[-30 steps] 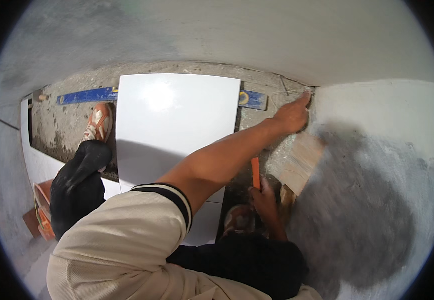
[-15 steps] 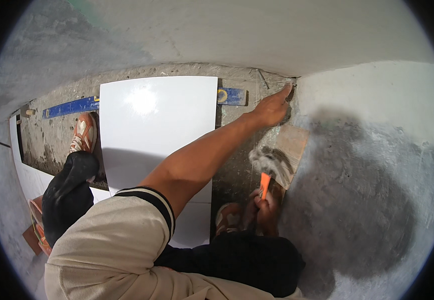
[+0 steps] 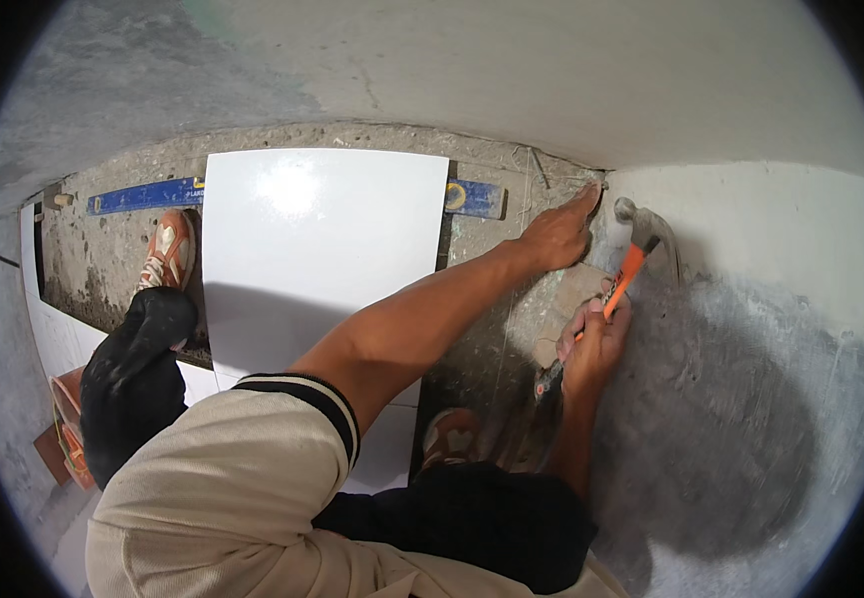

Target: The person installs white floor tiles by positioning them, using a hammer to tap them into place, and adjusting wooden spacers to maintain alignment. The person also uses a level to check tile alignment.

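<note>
My left hand reaches across to the far corner where floor and walls meet. Its fingers are closed together at the corner; what they pinch, if anything, is too small to name. Just to its right, my right hand grips a claw hammer by its orange and dark handle. The metal head is raised by the right wall, a little apart from the left fingertips. Thin string and a nail lie on the rough floor beside my left hand.
A large glossy white tile lies to the left of my forearm. Partly under it, a blue spirit level runs along the far wall. A brownish flat piece rests by the right wall. An orange container stands far left.
My right hand has risen from low by my knee toward the corner, bringing the hammer up beside the wall. My left hand keeps its place at the corner.
</note>
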A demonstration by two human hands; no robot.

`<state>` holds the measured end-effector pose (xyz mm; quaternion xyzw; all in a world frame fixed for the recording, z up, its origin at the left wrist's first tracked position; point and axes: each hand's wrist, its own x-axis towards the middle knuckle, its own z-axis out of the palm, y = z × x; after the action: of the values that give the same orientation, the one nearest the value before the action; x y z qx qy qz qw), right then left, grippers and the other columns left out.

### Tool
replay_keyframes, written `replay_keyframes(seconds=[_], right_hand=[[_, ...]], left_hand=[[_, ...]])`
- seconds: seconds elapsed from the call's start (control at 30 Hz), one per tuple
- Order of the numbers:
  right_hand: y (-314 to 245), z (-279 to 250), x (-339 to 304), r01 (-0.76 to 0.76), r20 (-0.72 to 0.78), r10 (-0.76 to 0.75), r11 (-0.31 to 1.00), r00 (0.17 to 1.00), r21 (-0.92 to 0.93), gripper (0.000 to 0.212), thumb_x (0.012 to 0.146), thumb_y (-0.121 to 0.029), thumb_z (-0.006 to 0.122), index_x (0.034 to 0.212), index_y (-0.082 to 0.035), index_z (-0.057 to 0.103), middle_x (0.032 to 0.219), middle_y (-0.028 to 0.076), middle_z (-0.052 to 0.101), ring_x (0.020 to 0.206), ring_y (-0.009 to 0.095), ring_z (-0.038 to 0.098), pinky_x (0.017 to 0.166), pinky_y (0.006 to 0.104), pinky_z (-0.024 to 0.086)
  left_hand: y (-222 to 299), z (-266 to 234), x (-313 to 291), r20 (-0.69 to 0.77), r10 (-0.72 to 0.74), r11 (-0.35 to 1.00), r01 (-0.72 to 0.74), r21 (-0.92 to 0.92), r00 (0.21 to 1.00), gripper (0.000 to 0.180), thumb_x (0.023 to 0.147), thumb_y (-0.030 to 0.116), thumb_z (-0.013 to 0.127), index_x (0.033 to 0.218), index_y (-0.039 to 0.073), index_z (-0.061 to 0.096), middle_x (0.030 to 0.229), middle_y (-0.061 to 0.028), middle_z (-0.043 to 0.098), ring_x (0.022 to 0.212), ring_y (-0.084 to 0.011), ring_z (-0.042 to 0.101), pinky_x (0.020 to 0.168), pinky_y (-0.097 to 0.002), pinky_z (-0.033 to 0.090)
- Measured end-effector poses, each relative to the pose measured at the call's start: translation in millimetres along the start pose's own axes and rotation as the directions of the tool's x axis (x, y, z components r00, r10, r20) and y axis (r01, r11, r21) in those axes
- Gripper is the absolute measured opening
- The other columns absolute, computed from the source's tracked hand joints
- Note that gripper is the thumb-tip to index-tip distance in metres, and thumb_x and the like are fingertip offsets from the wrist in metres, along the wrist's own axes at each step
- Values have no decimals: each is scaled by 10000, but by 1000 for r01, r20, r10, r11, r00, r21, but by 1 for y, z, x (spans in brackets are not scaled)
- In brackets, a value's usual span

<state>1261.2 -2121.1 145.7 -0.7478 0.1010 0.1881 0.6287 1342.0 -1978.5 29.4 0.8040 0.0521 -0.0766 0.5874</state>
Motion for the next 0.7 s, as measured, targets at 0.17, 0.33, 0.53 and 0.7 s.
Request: replay_keyframes(seconds=[0.17,0.33,0.53,0.7], right_hand=[[-1,10,27,74,-18,-75,996,997,-55,417,1104,-176,486,1494,-42,418,825,27,520,531,76,434,457,257,378],[0,15,37,131,-72,-144,977,987,-167,284,1126,-211,472,1359,-50,489,826,29,527,486,79,444,418,256,383],[9,15,38,122,-81,-139,976,987,-180,390,1115,-156,483,1483,-29,458,854,30,560,531,53,449,443,226,363],[12,14,42,49,-144,-84,972,986,-229,410,1106,-234,523,1448,-15,474,843,27,551,516,56,449,432,231,360]], left_hand=[[6,-9,-2,60,-50,998,52,-26,997,747,1017,117,461,1690,54,144,1745,-199,209,1570,-367,314,1298,-431,287],[1,-5,1,44,5,1000,-5,-2,999,764,1000,78,472,1689,47,144,1745,-204,202,1575,-367,303,1301,-422,283],[-1,-3,1,36,26,997,-23,-80,999,790,979,78,502,1684,31,149,1739,-222,212,1547,-390,352,1276,-434,325],[-5,6,5,-27,61,997,-62,-43,998,805,914,32,486,1664,-7,194,1725,-253,222,1547,-395,343,1259,-437,340]])
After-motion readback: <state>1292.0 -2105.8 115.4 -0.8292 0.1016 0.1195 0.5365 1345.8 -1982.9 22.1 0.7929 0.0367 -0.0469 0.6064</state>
